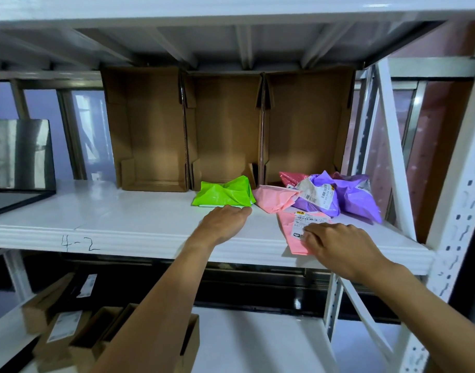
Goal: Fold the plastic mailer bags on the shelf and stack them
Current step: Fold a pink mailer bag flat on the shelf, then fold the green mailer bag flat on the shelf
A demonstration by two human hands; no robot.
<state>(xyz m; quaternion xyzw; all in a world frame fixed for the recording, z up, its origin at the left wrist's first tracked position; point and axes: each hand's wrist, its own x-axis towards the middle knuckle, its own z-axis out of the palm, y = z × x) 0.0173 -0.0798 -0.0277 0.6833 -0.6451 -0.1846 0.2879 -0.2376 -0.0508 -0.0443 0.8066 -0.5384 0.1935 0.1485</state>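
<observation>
White steel racking fills the view, and on its middle shelf (123,216), in front of three open cardboard boxes (150,130), the mailer bags are found: a creased green mailer (225,195), a crumpled heap of pink and purple mailers (357,195) to its right, and a flat pink mailer (290,232) at the front edge. The left hand (225,222) is stretched out at the green mailer's near edge, fingers nearly straight, nothing held. The right hand (338,243) is laid on the flat pink mailer with fingers bent; whether film is pinched cannot be told. Such film is judged light, limp and slippery, likely to spring open unless pressed; corners and edges are best taken.
</observation>
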